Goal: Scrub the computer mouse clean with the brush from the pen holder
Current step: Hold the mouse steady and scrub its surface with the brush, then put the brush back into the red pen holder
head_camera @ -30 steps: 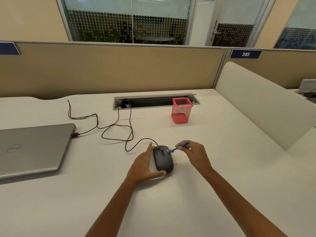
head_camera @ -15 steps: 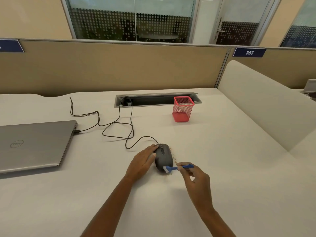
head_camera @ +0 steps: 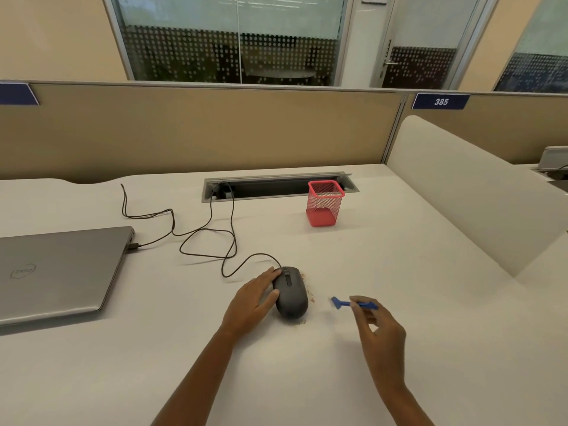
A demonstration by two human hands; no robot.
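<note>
A black wired computer mouse (head_camera: pixel 291 295) lies on the white desk. My left hand (head_camera: pixel 253 302) rests against its left side, thumb and fingers touching the shell and steadying it. My right hand (head_camera: pixel 379 330) pinches a small blue brush (head_camera: pixel 353 303) by its handle, with the brush head pointing left. The brush is off the mouse, a short gap to its right. Brownish crumbs (head_camera: pixel 310 298) lie on the desk along the mouse's right side. The red mesh pen holder (head_camera: pixel 325 204) stands farther back and looks empty.
A closed grey laptop (head_camera: pixel 58 272) sits at the left, with the mouse cable (head_camera: pixel 203 241) looping between it and the cable tray (head_camera: pixel 276 187) at the back. A beige partition (head_camera: pixel 199 130) borders the rear and a white divider (head_camera: pixel 476 204) the right.
My right hand swept the brush from the mouse's front to its near end, then drew it away to the right, off the mouse. My left hand stayed on the mouse.
</note>
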